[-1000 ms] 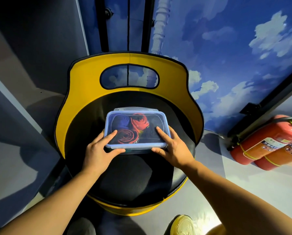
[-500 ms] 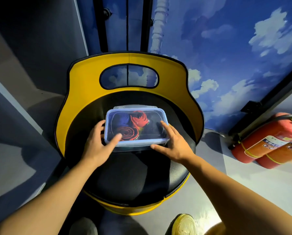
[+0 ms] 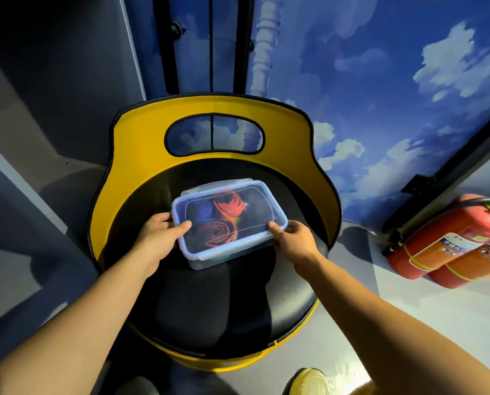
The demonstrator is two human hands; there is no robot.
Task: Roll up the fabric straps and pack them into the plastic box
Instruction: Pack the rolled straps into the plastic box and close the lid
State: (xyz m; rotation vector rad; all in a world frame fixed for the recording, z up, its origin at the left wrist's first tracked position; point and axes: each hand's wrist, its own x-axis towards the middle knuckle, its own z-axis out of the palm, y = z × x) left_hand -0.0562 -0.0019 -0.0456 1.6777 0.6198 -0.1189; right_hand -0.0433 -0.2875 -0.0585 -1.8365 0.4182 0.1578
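On the black seat of the yellow chair point(image 3: 141, 155), left hand point(image 3: 158, 238) and right hand point(image 3: 293, 240) each pinch an end of the plastic box point(image 3: 226, 253), thumbs on its lid point(image 3: 255, 201). Rolled straps point(image 3: 216, 233) sit inside. Packing looks done; whether the latches are clipped, I can't tell.
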